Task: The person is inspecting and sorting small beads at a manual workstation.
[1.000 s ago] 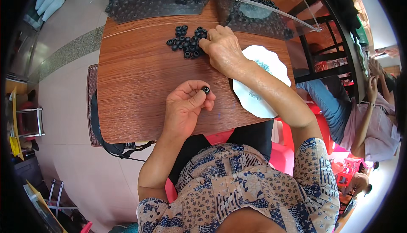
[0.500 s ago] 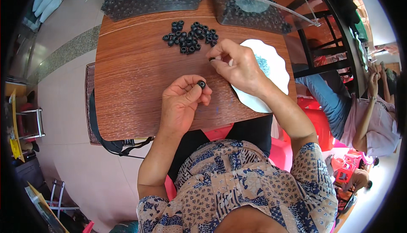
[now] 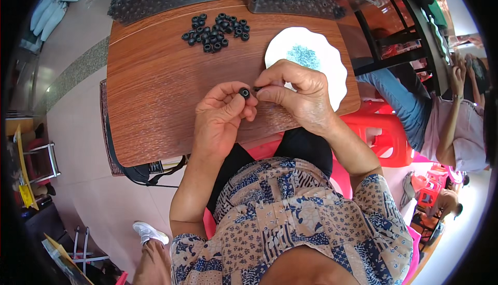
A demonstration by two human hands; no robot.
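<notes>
Pinched between the thumb and fingers of my left hand (image 3: 218, 119) is a round black bead (image 3: 244, 93), its hole facing up. My right hand (image 3: 301, 95) comes close from the right, thumb and forefinger closed on a small dark piece (image 3: 256, 89) whose kind is too small to tell. The piece is right beside the bead; whether they touch I cannot tell. Partly under my right hand lies a white scalloped plate (image 3: 336, 72) with tiny blue-green bits (image 3: 303, 55) spread at its middle. A loose pile of similar black beads (image 3: 211, 37) sits farther back.
Two clear plastic bins (image 3: 171, 0) of black beads stand along the far edge of the brown wooden table (image 3: 150, 82). Red plastic stools (image 3: 381, 129) and a seated person (image 3: 451, 124) are at the right. A white shoe (image 3: 150, 231) shows on the floor at lower left.
My right hand has moved from near the bead pile to beside the bead in my left hand, carrying the small dark piece. The view has shifted, and a person's leg appears at lower left.
</notes>
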